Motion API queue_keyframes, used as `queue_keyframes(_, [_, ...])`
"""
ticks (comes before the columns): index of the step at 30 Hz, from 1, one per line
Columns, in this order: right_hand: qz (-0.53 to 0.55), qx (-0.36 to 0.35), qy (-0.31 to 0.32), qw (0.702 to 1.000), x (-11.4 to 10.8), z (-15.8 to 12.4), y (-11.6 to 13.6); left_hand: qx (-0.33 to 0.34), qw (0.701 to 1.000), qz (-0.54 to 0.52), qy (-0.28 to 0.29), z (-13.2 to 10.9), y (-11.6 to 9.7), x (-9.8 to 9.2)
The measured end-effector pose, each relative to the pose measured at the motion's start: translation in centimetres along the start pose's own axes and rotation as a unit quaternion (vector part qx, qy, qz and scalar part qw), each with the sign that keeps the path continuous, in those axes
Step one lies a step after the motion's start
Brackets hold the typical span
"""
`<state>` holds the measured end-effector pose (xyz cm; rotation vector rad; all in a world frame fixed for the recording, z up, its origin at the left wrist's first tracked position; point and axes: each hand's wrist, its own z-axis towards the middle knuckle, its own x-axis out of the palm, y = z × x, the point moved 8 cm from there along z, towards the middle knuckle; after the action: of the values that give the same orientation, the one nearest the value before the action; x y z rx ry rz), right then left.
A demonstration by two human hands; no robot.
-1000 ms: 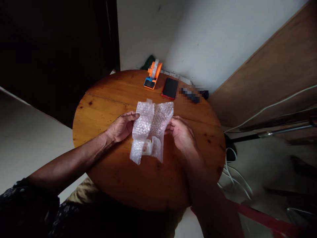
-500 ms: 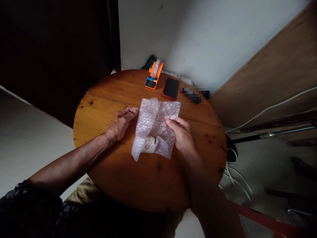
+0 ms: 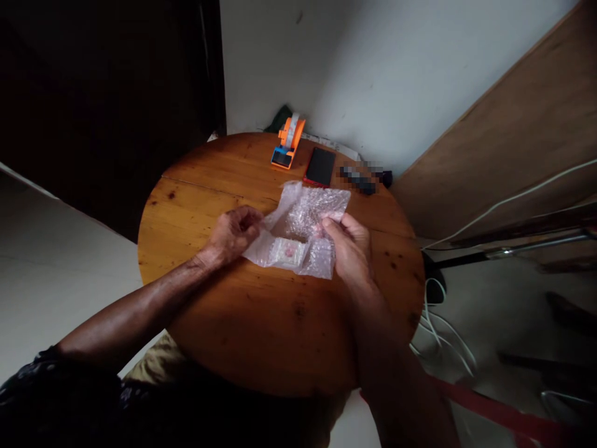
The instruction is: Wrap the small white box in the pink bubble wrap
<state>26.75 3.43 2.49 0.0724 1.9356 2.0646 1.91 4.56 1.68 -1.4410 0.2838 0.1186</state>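
A sheet of bubble wrap (image 3: 310,208) is spread between my hands over the round wooden table. My left hand (image 3: 236,233) pinches its left edge, and my right hand (image 3: 349,242) grips its right side between thumb and fingers. Near the sheet's front edge lies a small, pale, box-like item (image 3: 288,252) with a reddish mark on top. Part of the wrap covers this item, so its kind is unclear.
On the wooden table (image 3: 280,323), an orange and blue tape dispenser (image 3: 289,143) stands at the back. Beside it lie a phone with a red edge (image 3: 319,166) and a blurred dark object (image 3: 358,178). A wall rises behind; white cables (image 3: 436,330) hang at the right.
My left hand, formerly beside the wrap, now holds its left edge. The sheet has turned and spread wider, and its front edge has moved away from me. My right hand keeps its grip.
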Motion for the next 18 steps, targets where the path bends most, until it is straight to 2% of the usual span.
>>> queue_keyframes(3, [-0.171,-0.063,-0.051,0.982,-1.8,0.7,0.5,-0.023,0.999,0.016,-0.041,0.6,0.4,-1.5])
queue_keyframes(5, [-0.283,-0.079,-0.072,0.953,-2.8,1.0,0.5,-0.028,0.995,0.073,-0.062,0.8,0.3,-2.4])
queue_keyframes(7, [-0.346,-0.079,-0.083,0.931,-3.4,1.2,0.4,-0.019,0.987,0.139,-0.084,1.0,0.1,-3.1])
queue_keyframes(9, [-0.350,-0.093,-0.101,0.927,-4.0,1.1,0.9,0.010,0.977,0.181,-0.113,0.9,-0.5,-3.6])
queue_keyframes(12, [-0.259,-0.140,-0.123,0.948,-4.2,0.2,2.7,0.110,0.970,0.175,-0.131,0.1,-2.3,-3.6])
queue_keyframes(13, [-0.217,-0.151,-0.108,0.958,-3.8,-0.1,3.2,0.152,0.968,0.162,-0.117,-0.3,-3.0,-3.3])
queue_keyframes(15, [-0.142,-0.158,-0.044,0.976,-2.4,-0.8,3.9,0.223,0.963,0.143,-0.052,-1.3,-4.3,-2.0])
queue_keyframes(18, [-0.091,-0.139,0.071,0.984,0.4,-1.7,4.0,0.254,0.951,0.166,0.054,-2.1,-4.7,0.1])
